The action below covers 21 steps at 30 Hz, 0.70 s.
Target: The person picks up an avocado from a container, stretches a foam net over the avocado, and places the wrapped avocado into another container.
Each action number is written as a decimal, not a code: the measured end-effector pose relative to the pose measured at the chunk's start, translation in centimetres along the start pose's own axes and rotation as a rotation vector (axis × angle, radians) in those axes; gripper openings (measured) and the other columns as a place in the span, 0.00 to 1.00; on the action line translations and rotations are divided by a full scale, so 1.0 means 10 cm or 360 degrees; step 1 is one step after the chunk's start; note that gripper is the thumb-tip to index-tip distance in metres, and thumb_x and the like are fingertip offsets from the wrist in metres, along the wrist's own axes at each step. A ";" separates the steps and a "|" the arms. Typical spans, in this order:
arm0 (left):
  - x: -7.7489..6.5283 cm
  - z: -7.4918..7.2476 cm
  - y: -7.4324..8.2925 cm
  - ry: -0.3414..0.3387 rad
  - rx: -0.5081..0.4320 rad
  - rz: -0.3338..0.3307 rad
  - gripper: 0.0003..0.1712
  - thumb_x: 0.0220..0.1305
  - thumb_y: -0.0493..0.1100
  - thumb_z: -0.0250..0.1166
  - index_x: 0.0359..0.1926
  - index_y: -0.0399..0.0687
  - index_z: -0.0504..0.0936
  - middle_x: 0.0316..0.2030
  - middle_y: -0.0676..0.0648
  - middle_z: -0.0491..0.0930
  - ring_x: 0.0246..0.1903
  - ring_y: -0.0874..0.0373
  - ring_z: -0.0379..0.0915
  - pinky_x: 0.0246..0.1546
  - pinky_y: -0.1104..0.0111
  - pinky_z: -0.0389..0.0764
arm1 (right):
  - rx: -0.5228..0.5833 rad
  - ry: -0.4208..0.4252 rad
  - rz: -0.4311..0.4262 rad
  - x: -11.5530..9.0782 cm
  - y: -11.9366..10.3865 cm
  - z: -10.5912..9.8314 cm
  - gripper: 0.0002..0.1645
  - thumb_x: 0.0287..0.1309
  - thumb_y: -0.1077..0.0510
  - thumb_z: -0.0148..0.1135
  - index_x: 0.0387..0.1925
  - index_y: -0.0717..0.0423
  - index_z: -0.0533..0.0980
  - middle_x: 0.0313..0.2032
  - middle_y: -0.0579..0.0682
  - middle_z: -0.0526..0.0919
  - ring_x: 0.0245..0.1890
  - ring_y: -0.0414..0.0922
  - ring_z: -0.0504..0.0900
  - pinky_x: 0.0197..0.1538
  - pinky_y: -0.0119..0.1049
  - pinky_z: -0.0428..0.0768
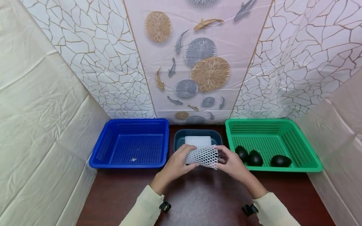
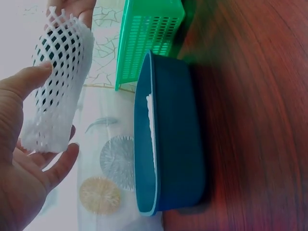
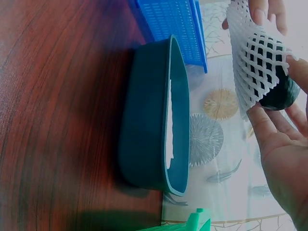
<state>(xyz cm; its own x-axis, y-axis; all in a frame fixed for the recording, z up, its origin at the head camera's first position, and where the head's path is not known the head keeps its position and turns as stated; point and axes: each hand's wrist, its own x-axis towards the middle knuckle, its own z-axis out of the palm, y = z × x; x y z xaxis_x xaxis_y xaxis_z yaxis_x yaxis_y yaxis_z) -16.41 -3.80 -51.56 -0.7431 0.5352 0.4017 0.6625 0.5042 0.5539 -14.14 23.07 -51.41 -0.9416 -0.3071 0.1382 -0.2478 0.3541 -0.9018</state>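
Observation:
Both hands hold a white foam net sleeve (image 1: 204,157) in the air, over the near side of a small dark teal tub. My left hand (image 1: 177,160) grips the sleeve's closed-up end between thumb and fingers. At the sleeve's other, flared end, my right hand (image 1: 232,164) holds a dark avocado (image 3: 281,95). The right wrist view shows that avocado partly inside the net, its outer end sticking out against the right fingers. Through the mesh in the left wrist view, dark skin shows in the half toward the right hand.
In the teal tub (image 1: 178,142) lie more white foam sleeves (image 1: 198,140). A green basket (image 1: 268,141) at right holds three dark avocados (image 1: 254,158). At left stands a blue basket (image 1: 141,142) with a small pale scrap (image 1: 134,159) inside. All rest on a reddish-brown table (image 1: 198,201).

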 end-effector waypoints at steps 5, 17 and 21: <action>0.02 0.05 0.04 0.0005 -0.0011 -0.0011 0.38 0.60 0.52 0.77 0.68 0.48 0.73 0.60 0.48 0.78 0.57 0.56 0.75 0.61 0.60 0.80 | 0.0066 -0.0020 0.0028 0.00 -0.02 0.02 0.34 0.60 0.74 0.65 0.67 0.63 0.69 0.63 0.69 0.76 0.59 0.54 0.81 0.51 0.34 0.85; 0.05 0.10 0.12 -0.0047 0.0320 -0.0041 0.46 0.55 0.60 0.79 0.69 0.51 0.71 0.61 0.48 0.80 0.60 0.53 0.75 0.60 0.54 0.77 | 0.0095 -0.0025 0.0099 0.02 -0.04 0.12 0.33 0.61 0.74 0.65 0.67 0.64 0.69 0.59 0.67 0.79 0.54 0.52 0.83 0.51 0.32 0.84; 0.07 0.09 0.18 -0.0123 0.0558 -0.0027 0.51 0.54 0.64 0.77 0.73 0.50 0.67 0.61 0.46 0.80 0.58 0.52 0.77 0.58 0.53 0.77 | 0.0075 -0.0032 0.0077 0.02 -0.03 0.15 0.33 0.60 0.73 0.66 0.67 0.63 0.70 0.58 0.67 0.81 0.55 0.53 0.84 0.51 0.32 0.85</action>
<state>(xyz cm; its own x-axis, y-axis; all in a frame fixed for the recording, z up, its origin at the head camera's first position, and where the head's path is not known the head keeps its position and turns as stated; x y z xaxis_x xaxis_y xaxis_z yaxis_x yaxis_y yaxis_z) -15.63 -1.92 -50.93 -0.7540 0.5675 0.3307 0.6519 0.7084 0.2706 -13.87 21.60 -51.71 -0.9473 -0.3086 0.0859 -0.1906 0.3274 -0.9255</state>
